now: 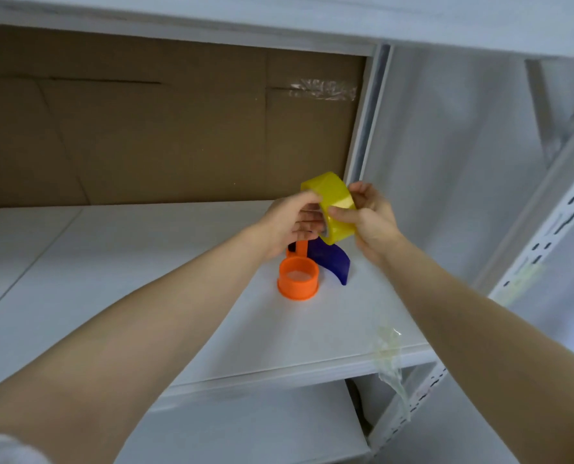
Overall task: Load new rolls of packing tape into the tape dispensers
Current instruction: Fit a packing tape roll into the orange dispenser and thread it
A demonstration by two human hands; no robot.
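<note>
While I hold a yellow tape roll (334,205) in the air with both hands, the tape dispenser (298,279) sits on the white shelf (145,279) directly beneath it, a little toward my left.

My left hand (290,226) grips the roll on its left side, with the fingers curled in at the open core. My right hand (369,219) clamps the right side, thumb pressed on the glossy outer band and fingers wrapped behind.

The roll is held tilted. Its core points sideways and slightly down toward my left palm, not straight down.

The dispenser's orange hub stands upright with its open end facing up, and a curved blue guard (332,259) rises just behind it on the right. Roll and hub are near each other but not touching. My left hand is the closer one to the hub.

I judge that the roll's axis must be turned upright and lined up over the hub before it can be lowered on.

No brand, label or writing can be read on the roll, the dispenser or the shelf.

Brown cardboard (161,128) lines the back of the shelf and carries a strip of clear tape (322,90). A crumpled scrap of clear film (389,356) hangs at the shelf's front edge.
</note>
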